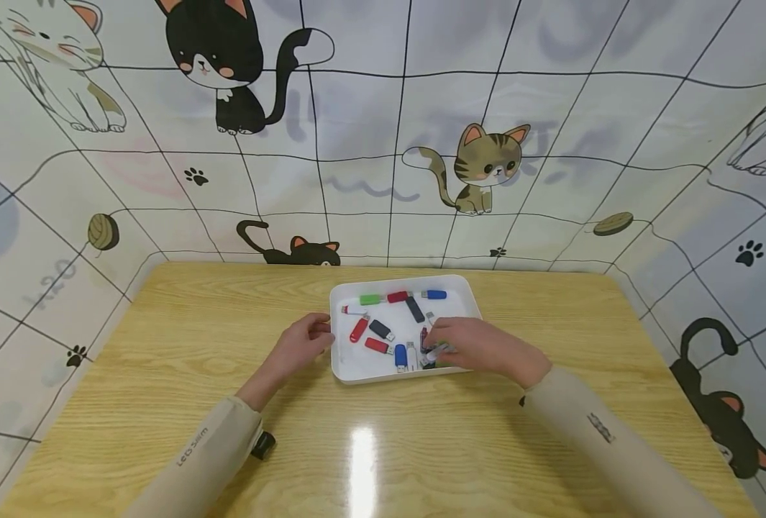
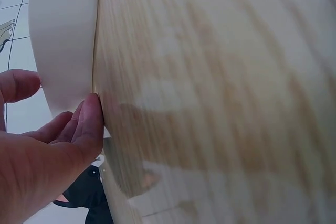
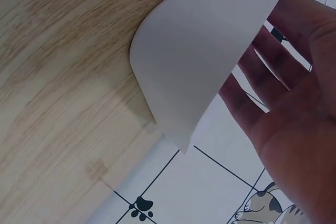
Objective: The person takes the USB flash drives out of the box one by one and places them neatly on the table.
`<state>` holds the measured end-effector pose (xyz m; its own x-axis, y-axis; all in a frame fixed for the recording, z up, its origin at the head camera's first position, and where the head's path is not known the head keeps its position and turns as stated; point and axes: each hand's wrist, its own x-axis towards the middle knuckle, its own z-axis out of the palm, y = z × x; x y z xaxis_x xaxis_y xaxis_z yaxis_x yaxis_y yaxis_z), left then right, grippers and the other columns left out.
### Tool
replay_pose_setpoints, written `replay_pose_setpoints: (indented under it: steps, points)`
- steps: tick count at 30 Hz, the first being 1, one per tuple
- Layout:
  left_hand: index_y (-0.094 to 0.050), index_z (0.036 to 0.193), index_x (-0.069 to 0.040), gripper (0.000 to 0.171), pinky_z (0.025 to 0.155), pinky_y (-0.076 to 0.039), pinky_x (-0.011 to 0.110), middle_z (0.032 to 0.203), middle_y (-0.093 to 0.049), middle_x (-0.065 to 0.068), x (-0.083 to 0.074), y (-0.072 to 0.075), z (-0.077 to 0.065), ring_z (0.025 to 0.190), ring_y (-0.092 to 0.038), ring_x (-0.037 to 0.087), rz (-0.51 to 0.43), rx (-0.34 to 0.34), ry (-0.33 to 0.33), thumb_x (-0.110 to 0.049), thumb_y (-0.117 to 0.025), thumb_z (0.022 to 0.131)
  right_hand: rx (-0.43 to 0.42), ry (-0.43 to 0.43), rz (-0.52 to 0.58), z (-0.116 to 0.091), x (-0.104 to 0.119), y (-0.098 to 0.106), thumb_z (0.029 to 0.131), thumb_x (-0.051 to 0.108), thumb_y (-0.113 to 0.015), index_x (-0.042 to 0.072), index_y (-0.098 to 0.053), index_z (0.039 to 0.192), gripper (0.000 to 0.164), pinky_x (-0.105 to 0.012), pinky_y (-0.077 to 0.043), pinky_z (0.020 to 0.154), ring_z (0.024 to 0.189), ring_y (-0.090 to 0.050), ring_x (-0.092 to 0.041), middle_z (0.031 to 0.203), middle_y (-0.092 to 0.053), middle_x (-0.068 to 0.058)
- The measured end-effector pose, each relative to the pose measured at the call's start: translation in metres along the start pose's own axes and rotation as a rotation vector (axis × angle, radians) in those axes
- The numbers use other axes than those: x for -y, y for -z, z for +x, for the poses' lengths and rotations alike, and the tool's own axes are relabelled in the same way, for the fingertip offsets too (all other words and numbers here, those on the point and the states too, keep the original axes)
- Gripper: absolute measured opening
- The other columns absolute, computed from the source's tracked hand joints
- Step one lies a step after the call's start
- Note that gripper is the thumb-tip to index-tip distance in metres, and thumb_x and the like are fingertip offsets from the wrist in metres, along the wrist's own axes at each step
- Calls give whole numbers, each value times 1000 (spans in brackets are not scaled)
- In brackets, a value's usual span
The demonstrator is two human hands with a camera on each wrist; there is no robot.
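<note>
A white tray (image 1: 357, 370) holds several USB sticks in red, blue, black, green, white and silver. My left hand (image 1: 301, 345) is at the tray's left side; in the left wrist view its fingertips (image 2: 92, 109) touch the outer wall low down, and the thumb meets the wall higher up. Over the right part of the tray reaches my right hand (image 1: 480, 345), fingers pointing down among the sticks. A silvery stick (image 1: 439, 351) lies at its fingertips. In the right wrist view the tray wall (image 3: 184, 51) hides the fingertips, so a pinch cannot be made out.
The tray stands near the far edge of a wooden table (image 1: 383, 446). Behind and beside the table hangs a white cloth (image 1: 357, 173) printed with cats and grid lines. A small black object (image 1: 263, 445) is at the left cuff.
</note>
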<state>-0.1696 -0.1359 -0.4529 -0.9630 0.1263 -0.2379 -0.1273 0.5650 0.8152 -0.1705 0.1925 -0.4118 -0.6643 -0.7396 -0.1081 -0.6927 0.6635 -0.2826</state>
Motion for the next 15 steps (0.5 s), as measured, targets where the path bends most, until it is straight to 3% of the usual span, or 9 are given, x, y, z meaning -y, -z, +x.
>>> replay_pose_setpoints:
  steps: [15]
  points:
    - [-53,135,-3,48,89,-52,36,121,-62,10,4,-2,0,107,-58,22,3,-33,-10,-21,-61,92,70,-37,37,12,0,-3,86,23,-69,20,-69,105,19,-31,-49,88,93,-55,-10,104,-62,8]
